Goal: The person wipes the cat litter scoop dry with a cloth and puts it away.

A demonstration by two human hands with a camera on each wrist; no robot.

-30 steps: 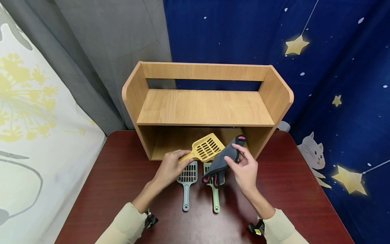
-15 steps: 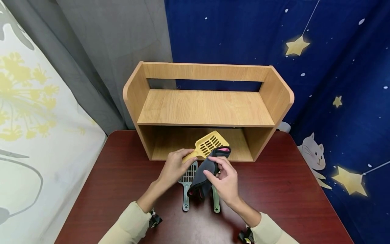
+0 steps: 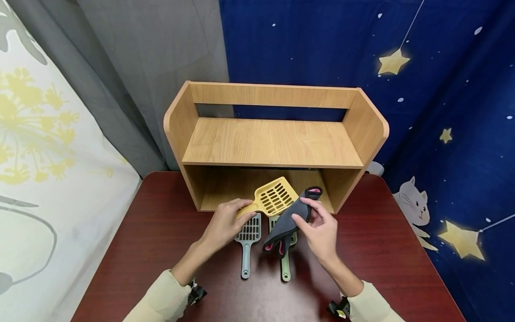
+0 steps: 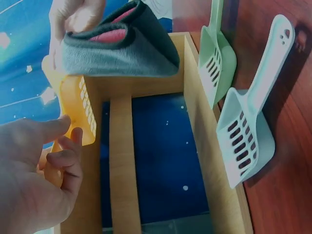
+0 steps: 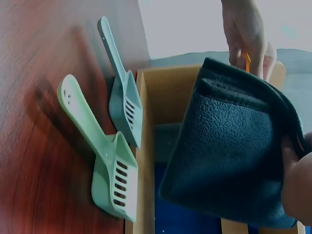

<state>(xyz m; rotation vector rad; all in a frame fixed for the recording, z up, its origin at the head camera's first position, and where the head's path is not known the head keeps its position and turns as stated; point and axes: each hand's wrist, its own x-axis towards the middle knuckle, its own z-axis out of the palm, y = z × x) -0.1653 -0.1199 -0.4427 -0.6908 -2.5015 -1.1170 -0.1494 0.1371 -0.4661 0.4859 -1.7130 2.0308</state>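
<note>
By its handle, my left hand (image 3: pixel 225 222) grips a yellow slotted litter scoop (image 3: pixel 276 197), raised in front of the shelf's lower level. My right hand (image 3: pixel 320 230) pinches a folded dark grey cloth (image 3: pixel 287 221) with black edging and pink inside, over the scoop's right side. On the table below lie a blue-grey litter scoop (image 3: pixel 249 232) and a green litter scoop (image 3: pixel 285 266), handles toward me. In the head view the cloth hides part of the green one. The left wrist view shows my fingers curled round the yellow handle (image 4: pixel 54 170).
A two-level wooden shelf (image 3: pixel 273 141) stands at the back of the dark red table (image 3: pixel 374 250). Both table scoops lie with their heads near its front edge. Behind hang a grey curtain (image 3: pixel 161 49) and a blue star-patterned curtain (image 3: pixel 306 40).
The cloth in my right hand moved left and down across the yellow scoop, then back to the right. My left hand, still gripping the scoop, shifted slightly right and back.
</note>
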